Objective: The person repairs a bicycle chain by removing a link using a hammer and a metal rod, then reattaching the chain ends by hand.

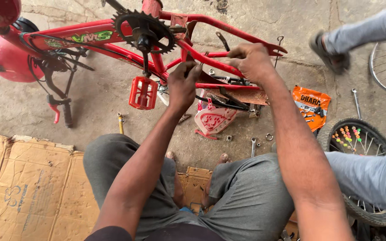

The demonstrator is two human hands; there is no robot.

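Floor: bare, stained concrete (90, 102), with flattened brown cardboard (27, 187) at the near left under the squatting person.
Left hand (183, 85): fingers pinched at the upper edge of a rusty strip (235, 94) between the rear stays; what the fingertips grip is too small to tell.
Right hand (251, 60): closed down over a red rear stay, knuckles up; anything inside the fist is hidden.
Bicycle frame (112, 42): red, upside down, rear end under both hands.
Chainring (144, 30): black, toothed, just left of the hands.
Pedal (143, 93): red, hanging below the crank.
Chain guard (213, 120): red and white, on the floor under the frame.
Loose hardware: spanner (253, 146), nuts, orange pouch (311, 107).
Far right: another person's grey trouser leg (371, 176), spoked wheel with beads (358, 147).
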